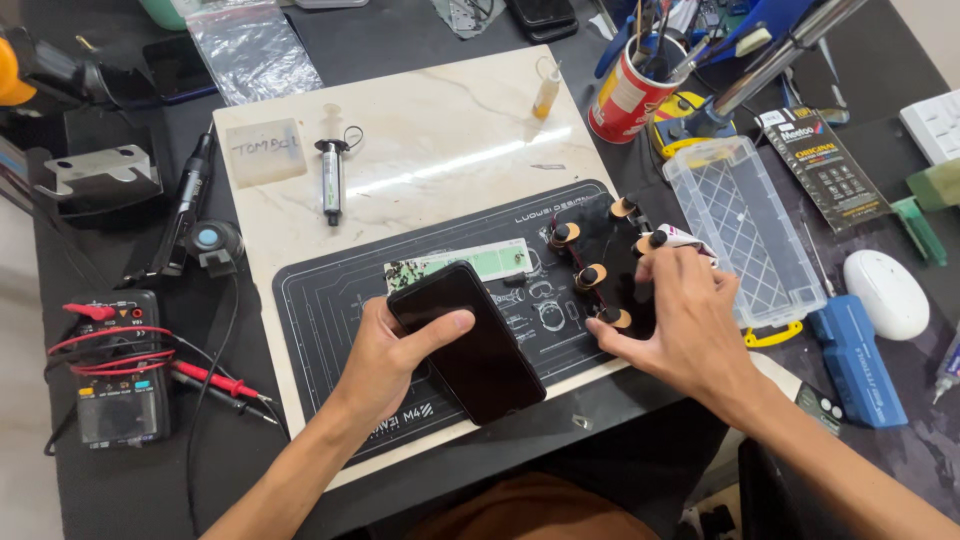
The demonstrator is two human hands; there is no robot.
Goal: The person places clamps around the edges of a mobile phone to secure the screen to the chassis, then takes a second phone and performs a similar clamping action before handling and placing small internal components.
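Marble slab (440,130) and a dark work mat (330,290) cover the middle of a crowded black bench. On the mat, the left hand (385,365) grips a black phone (467,341), thumb across its dark face, fingers curled beneath, forearm angled in from below. To its right, the right hand (685,320) spreads open, fingertips resting on a black clamp fixture with tan knobs (600,265). Between them, behind the phone, lies a pale green strip (470,264). Farther out stand a clear plastic box (745,225), a red can of tools (628,100), a dark rectangular packet with yellow top (825,170), a blue box (858,360) and a multimeter (115,385).
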